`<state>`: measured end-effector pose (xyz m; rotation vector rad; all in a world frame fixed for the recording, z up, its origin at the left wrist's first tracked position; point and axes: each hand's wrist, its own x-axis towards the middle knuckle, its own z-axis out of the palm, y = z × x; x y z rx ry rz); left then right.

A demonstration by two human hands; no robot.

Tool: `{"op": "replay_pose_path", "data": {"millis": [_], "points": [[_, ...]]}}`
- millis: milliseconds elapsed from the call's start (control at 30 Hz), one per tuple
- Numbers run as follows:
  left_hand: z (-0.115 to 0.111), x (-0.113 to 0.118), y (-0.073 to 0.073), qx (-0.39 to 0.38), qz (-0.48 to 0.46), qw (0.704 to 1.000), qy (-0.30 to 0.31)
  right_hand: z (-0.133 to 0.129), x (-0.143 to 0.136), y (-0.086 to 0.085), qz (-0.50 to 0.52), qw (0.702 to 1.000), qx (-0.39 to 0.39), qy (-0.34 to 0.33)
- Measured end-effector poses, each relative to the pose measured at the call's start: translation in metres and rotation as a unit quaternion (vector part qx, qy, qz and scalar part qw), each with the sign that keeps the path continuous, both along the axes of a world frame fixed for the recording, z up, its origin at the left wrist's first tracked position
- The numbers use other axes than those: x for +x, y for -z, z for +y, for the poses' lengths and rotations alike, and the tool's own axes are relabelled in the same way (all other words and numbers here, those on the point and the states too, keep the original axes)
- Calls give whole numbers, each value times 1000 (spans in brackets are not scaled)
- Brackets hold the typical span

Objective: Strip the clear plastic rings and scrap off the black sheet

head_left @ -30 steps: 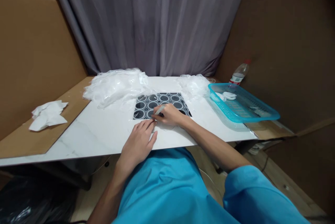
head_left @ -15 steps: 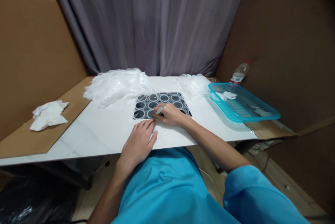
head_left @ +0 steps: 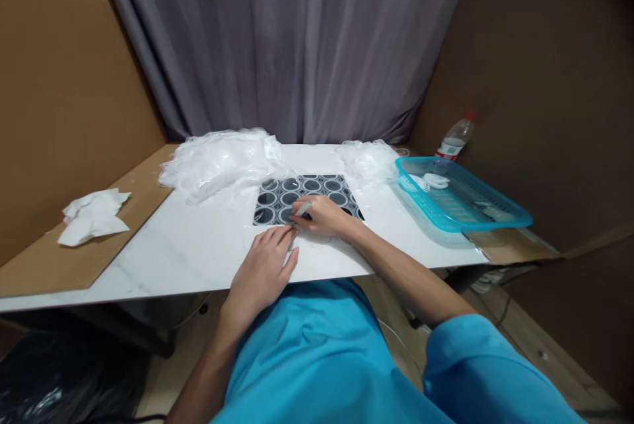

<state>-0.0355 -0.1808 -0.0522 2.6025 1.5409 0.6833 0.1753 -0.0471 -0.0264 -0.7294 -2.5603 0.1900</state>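
Observation:
A black sheet with grey ring patterns (head_left: 312, 184) lies on the white table. My right hand (head_left: 321, 216) is at the sheet's front edge, its fingers pinched around a small, pale, stick-like object (head_left: 303, 209). The tip of that object is hidden by the fingers, so its exact kind cannot be made out. Just to the left, my left hand (head_left: 267, 262) rests flat on the table, fingers stretched forward and thumb apart. Its fingertips nearly meet my right fingers. Faint, clear film outlines show on the table near both hands.
A large heap of clear plastic pieces (head_left: 218, 160) lies back left, a smaller heap (head_left: 369, 160) back right. A blue basket (head_left: 460, 220) holding white round pieces (head_left: 436, 180) stands at right, near a bottle (head_left: 453, 139). Crumpled tissue (head_left: 94, 218) lies on cardboard at left.

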Motion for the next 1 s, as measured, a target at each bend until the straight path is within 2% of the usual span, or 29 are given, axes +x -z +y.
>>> {"op": "replay_pose_path", "data": {"millis": [233, 1000], "points": [[-2, 1, -3, -4, 6, 1000, -3, -1, 0, -1, -4, 1000, -9, 2], [-1, 0, -1, 4, -5, 1000, -1, -2, 0, -4, 4, 1000, -27, -5]]}}
